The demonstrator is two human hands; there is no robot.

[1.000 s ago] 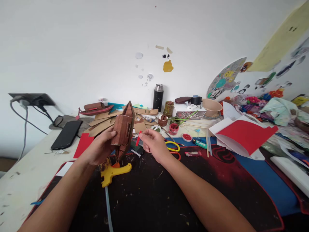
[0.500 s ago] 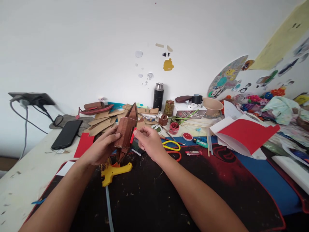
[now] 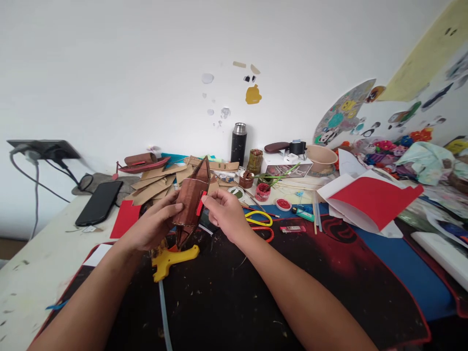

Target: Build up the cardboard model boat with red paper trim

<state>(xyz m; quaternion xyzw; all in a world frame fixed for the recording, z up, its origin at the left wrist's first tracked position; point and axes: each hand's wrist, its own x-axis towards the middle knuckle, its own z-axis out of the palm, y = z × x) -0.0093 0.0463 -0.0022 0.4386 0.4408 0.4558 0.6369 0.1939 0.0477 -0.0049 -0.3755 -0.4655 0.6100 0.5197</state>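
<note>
My left hand point(image 3: 160, 218) is closed round the left side of a brown model boat point(image 3: 193, 199) with a curved canopy and pointed ends. The boat is held tilted above the dark mat. Between thumb and fingers of my right hand point(image 3: 225, 213) is a small red strip point(image 3: 200, 204), which lies against the canopy's right side; whether it is stuck there I cannot tell. Below the boat lies a yellow glue gun point(image 3: 174, 260) with a translucent glue stick point(image 3: 165, 312) coming out of its back.
Yellow- and red-handled scissors point(image 3: 261, 218) lie right of my right hand. Behind are cardboard scraps point(image 3: 155, 178), a second model boat point(image 3: 144, 165), a black thermos point(image 3: 239, 145) and a red paint jar point(image 3: 263, 191). A phone point(image 3: 99, 203) lies left, red paper point(image 3: 376, 200) right.
The red strip shows more of its length along the canopy's side, and my right fingertips have shifted slightly on it. The whole view has moved a little; both hands keep their hold.
</note>
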